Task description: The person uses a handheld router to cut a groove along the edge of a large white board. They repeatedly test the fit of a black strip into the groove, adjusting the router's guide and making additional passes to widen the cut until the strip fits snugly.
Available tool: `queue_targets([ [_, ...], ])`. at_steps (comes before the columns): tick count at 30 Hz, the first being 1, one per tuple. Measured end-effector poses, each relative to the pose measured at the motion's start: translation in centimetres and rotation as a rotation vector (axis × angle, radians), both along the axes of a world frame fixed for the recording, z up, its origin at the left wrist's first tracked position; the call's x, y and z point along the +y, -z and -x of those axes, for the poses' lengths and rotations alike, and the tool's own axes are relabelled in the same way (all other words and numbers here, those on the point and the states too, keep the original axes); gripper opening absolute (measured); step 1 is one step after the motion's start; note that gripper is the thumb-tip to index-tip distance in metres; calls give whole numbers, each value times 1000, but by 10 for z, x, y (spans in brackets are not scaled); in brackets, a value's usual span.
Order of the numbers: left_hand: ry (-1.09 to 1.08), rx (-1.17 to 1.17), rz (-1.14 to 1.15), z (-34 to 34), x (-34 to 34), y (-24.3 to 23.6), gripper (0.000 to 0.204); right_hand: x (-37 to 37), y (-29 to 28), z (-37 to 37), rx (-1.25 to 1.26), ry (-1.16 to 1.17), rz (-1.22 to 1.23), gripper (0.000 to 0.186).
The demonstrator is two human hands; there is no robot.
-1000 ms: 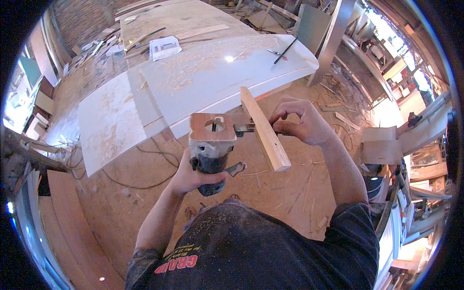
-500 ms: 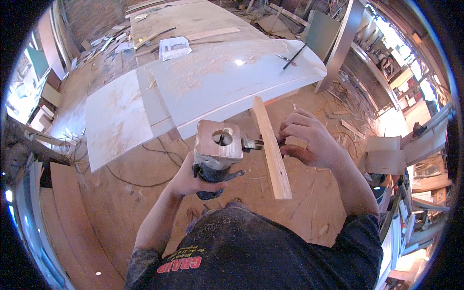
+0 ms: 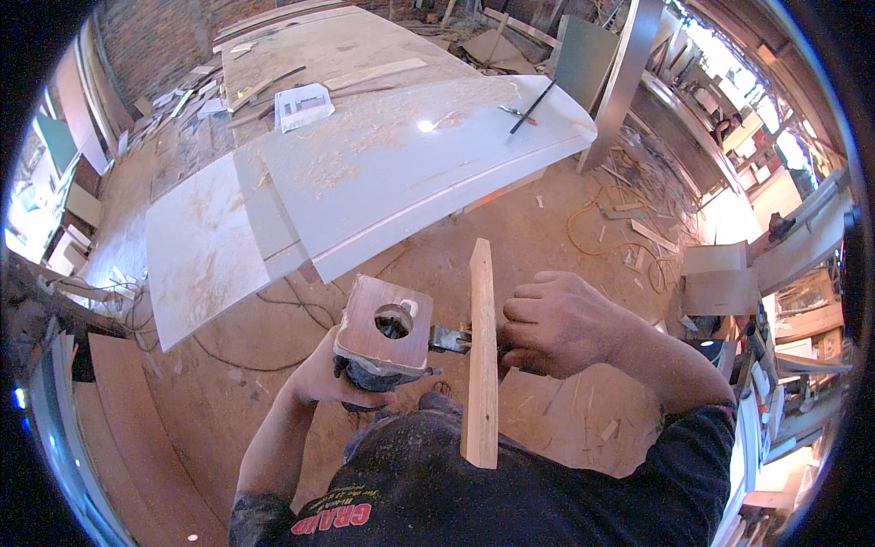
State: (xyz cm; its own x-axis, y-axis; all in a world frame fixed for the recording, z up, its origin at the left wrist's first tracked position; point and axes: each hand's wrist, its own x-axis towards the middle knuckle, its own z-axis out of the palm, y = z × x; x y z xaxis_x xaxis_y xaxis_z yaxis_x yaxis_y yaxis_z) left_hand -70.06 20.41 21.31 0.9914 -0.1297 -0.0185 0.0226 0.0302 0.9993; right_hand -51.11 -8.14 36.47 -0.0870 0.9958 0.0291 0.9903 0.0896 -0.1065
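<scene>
My left hand [image 3: 314,378] is wrapped round the dark body of what looks like a trim router [image 3: 363,376], turned base up. Its base is a brown square wooden plate [image 3: 416,330] with a round hole. A metal bracket [image 3: 447,339] juts from the router's right side and meets a long pale wooden strip [image 3: 481,365], which stands across it like a fence. Beyond the strip, my right hand [image 3: 565,324] has its fingers curled at the bracket's far end. Whatever those fingers pinch is hidden.
Ahead, a large white panel [image 3: 401,164] with wood shavings lies on the worktable. On it are a dark rod [image 3: 531,108] and a paper sheet [image 3: 303,107]. Cables [image 3: 246,366] and offcuts litter the floor. A cardboard box [image 3: 720,278] stands right; a person [image 3: 729,126] is far off.
The router and its wooden strip have come lower and closer to my body, shifting slightly left. The strip now stands more upright. My right hand moved down with them, and the view has shifted.
</scene>
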Motion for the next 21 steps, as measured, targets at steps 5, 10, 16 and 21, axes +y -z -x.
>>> queue_targets([
  [5, -11, -71, 14, -9, -6, -16, 72, -8, 10, 5, 64, 199, 82, 28],
  [10, -47, -95, -30, -13, -12, -14, 68, -18, 22, 7, 153, 407, 80, 29],
  [16, -54, -113, 14, -24, -17, -9, 67, -14, 7, -6, 58, 397, 112, 25],
  [21, -44, -145, -51, -19, -4, -3, 67, -4, 9, -5, 30, 355, 129, 25],
])
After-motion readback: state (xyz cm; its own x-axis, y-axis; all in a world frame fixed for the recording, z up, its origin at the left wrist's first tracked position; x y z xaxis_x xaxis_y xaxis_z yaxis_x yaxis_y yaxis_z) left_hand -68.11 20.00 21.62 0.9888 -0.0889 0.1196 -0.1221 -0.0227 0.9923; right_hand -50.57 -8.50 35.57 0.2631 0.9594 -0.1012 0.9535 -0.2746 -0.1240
